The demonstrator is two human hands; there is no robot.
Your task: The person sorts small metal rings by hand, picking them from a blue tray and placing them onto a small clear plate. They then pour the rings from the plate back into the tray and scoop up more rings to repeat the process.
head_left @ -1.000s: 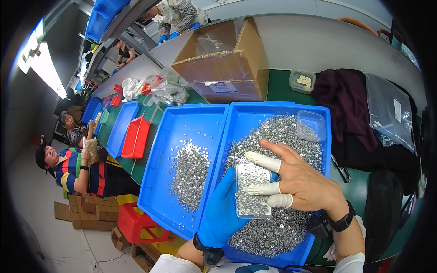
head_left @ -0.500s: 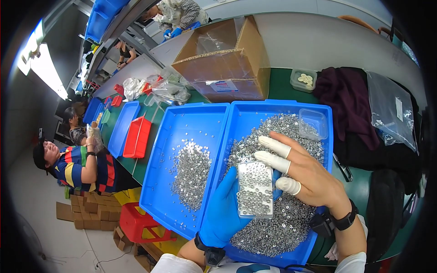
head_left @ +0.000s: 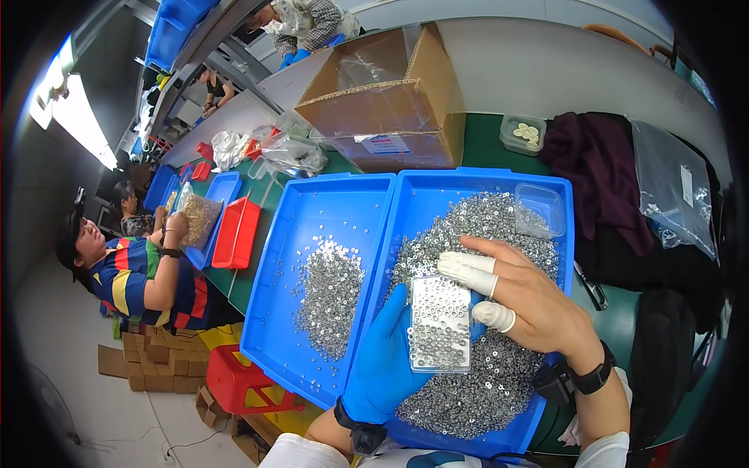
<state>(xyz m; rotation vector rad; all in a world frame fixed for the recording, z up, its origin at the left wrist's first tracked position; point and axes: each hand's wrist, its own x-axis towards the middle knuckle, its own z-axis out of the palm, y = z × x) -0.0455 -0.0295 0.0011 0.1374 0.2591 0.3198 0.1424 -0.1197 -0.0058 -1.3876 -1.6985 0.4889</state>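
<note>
My left hand point(head_left: 378, 365), in a blue glove, grips a small clear flat box point(head_left: 440, 324) with a white base. Rows of tiny ring-shaped metal pieces cover that base, packed closer in the lower half. Beside the box's upper right edge is my right hand point(head_left: 534, 303), fingers stretched out, with white finger cots on some fingers and the thumb. Nothing shows in its grasp; whether a fingertip touches the box I cannot tell. Both hands are over the right blue tray point(head_left: 488, 176), which holds a large heap of the same metal pieces point(head_left: 468, 402).
Left of it, another blue tray point(head_left: 269, 320) carries a smaller heap. An empty clear tub point(head_left: 540, 209) sits in the right tray's far corner. Behind stands an open cardboard box point(head_left: 374, 117). A knife-like tool point(head_left: 591, 287) and dark cloth point(head_left: 585, 168) lie rightward. A co-worker point(head_left: 148, 273) stands left.
My right hand's fingers have shifted slightly and drawn closer together; the left hand and box stay nearly still. At the left, the co-worker's bag of small pieces has moved right, above the blue tray.
</note>
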